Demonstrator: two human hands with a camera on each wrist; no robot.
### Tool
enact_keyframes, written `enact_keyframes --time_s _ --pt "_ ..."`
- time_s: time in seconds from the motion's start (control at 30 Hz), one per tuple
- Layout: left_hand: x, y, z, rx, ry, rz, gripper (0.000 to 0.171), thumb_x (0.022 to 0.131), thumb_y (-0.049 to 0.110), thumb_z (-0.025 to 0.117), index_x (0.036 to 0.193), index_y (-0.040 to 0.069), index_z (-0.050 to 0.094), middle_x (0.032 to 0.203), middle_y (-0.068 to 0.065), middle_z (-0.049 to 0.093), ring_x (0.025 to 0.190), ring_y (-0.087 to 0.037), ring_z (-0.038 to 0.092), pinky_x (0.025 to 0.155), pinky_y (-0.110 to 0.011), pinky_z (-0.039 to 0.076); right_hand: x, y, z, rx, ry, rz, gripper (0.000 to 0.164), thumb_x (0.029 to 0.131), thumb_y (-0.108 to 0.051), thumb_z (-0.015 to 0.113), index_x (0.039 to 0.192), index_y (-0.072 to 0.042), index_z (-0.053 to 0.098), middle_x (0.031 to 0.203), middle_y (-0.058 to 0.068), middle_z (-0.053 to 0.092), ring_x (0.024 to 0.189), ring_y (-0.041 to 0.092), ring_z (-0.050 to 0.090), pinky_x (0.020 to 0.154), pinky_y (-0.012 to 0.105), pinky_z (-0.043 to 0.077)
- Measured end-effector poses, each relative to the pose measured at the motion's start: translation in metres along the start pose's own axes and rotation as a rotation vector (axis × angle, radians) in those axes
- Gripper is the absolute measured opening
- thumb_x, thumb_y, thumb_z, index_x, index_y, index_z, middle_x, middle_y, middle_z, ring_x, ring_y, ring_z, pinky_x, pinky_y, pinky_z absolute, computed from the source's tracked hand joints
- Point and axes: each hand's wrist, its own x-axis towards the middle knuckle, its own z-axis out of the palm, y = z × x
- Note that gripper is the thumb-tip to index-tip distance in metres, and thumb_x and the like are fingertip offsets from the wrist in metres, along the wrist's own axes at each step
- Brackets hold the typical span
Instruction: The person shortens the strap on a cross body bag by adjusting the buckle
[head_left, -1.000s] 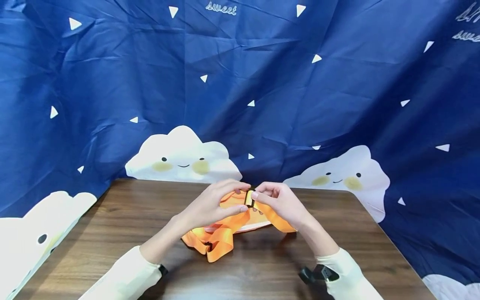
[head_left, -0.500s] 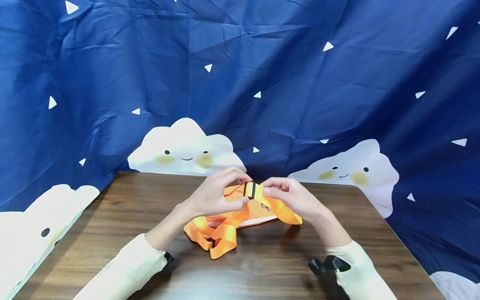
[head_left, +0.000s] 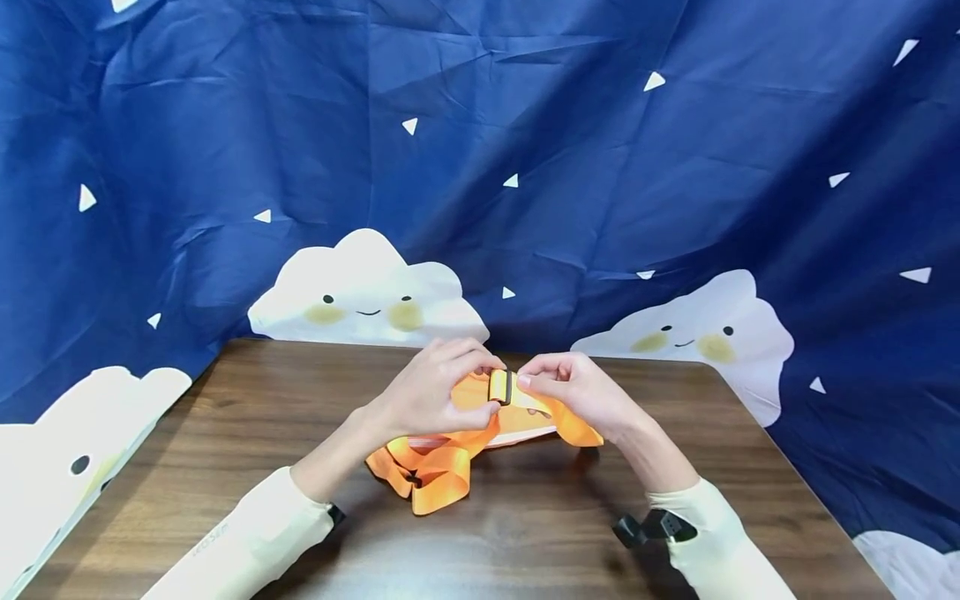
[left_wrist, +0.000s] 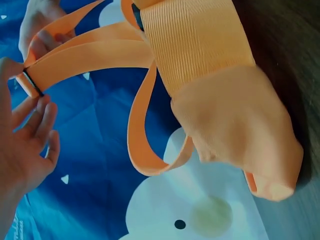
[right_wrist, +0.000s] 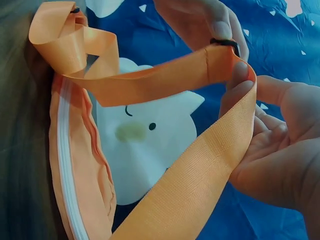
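An orange bag (head_left: 528, 422) with a white zipper (right_wrist: 66, 165) lies on the table, its orange webbing strap (head_left: 573, 427) raised above it. My left hand (head_left: 435, 392) pinches a black slider buckle (head_left: 509, 387) on that strap between thumb and fingers. Just right of the buckle, my right hand (head_left: 581, 390) pinches the webbing with thumb and forefinger. Seen from the right wrist, the strap bends around the fingers of the right hand (right_wrist: 285, 135), and a length hangs below. The left wrist view has the strap running from the buckle (left_wrist: 33, 83) to the bag.
A looped part of the strap (head_left: 442, 483) with a second dark buckle (head_left: 413, 480) lies at the near left of the bag. The wooden table (head_left: 480, 550) ends at a blue cloth backdrop (head_left: 450, 183) with printed clouds. A dark strap (head_left: 656, 527) sits on the right wrist.
My right hand has shifted slightly right, away from the buckle, and more yellow-orange webbing shows between the hands. The left hand keeps its pinch. The head view has tilted a little.
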Motion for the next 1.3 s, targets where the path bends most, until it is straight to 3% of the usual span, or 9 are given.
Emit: enact_keyframes --time_s 0.23,0.47,0.6,0.9,1.03,1.3 --pt "0.002 0.003 -0.002 0.044 -0.018 -0.016 0.042 0.084 0.041 0.072 0.115 0.013 0.070 0.106 0.005 0.067 0.097 -0.013 0.059 0.087 -0.035 0.042 -0.001 -0.005 0.003 0.000 -0.004 -0.008 0.026 0.097 -0.025 0.072 0.110 -0.003 0.073 0.090 0.019 0.065 0.077 0.024 0.063 0.067 0.027 0.053" --pt "-0.003 0.005 -0.006 0.038 0.017 -0.045 0.041 0.083 0.040 0.075 0.112 0.012 0.068 0.091 0.007 0.062 0.085 -0.013 0.058 0.088 -0.035 0.041 -0.001 0.010 -0.018 -0.085 -0.138 0.010 0.025 0.099 -0.025 0.068 0.112 -0.004 0.071 0.085 0.020 0.065 0.073 0.031 0.061 0.062 0.030 0.053" --pt "-0.003 0.004 -0.009 0.028 0.018 -0.067 0.040 0.082 0.041 0.075 0.110 0.014 0.066 0.088 0.009 0.058 0.081 -0.010 0.055 0.087 -0.036 0.041 -0.001 0.015 -0.023 -0.091 -0.168 -0.009 0.022 0.100 -0.021 0.068 0.109 -0.001 0.071 0.078 0.021 0.063 0.066 0.029 0.059 0.057 0.030 0.051" --pt "0.000 0.005 -0.009 0.000 -0.054 -0.054 0.050 0.084 0.041 0.074 0.124 0.012 0.066 0.103 0.005 0.066 0.091 -0.010 0.058 0.085 -0.036 0.042 0.001 0.008 -0.014 -0.019 -0.169 -0.072 0.019 0.099 -0.018 0.069 0.109 -0.002 0.072 0.078 0.018 0.064 0.067 0.029 0.058 0.057 0.027 0.050" --pt "-0.001 0.007 -0.006 0.027 -0.075 -0.033 0.042 0.087 0.043 0.071 0.118 0.015 0.069 0.107 0.008 0.066 0.097 -0.010 0.057 0.086 -0.037 0.043 0.003 0.007 -0.007 -0.018 -0.176 -0.093 0.019 0.099 -0.016 0.069 0.110 -0.002 0.073 0.080 0.017 0.065 0.070 0.030 0.058 0.060 0.027 0.049" --pt "0.000 0.011 -0.006 0.071 -0.075 -0.009 0.035 0.088 0.045 0.068 0.111 0.018 0.069 0.102 0.011 0.066 0.094 -0.010 0.057 0.086 -0.036 0.043 0.002 0.011 -0.004 0.026 -0.177 -0.074 0.022 0.098 -0.018 0.070 0.111 -0.001 0.072 0.082 0.019 0.065 0.071 0.026 0.060 0.063 0.027 0.051"
